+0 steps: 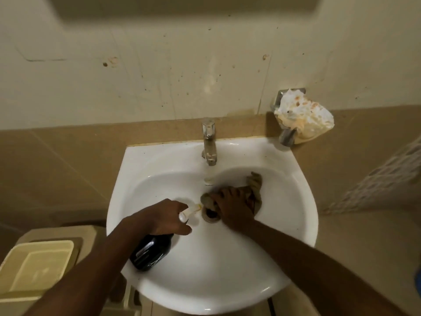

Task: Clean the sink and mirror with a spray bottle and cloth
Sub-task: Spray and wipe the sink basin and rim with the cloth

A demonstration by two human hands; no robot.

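The left hand [167, 216] grips a black spray bottle [151, 252] at the sink's [284, 169] seven o'clock. The right hand [232, 207] presses flat-fingered on a cloth [254, 185] at the drain's [210, 217] two o'clock.

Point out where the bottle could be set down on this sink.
Free: the sink ledge left of the tap, and the ledge to its right. Crowded: the bowl around the drain, where the right hand presses the cloth and the left hand holds the bottle.
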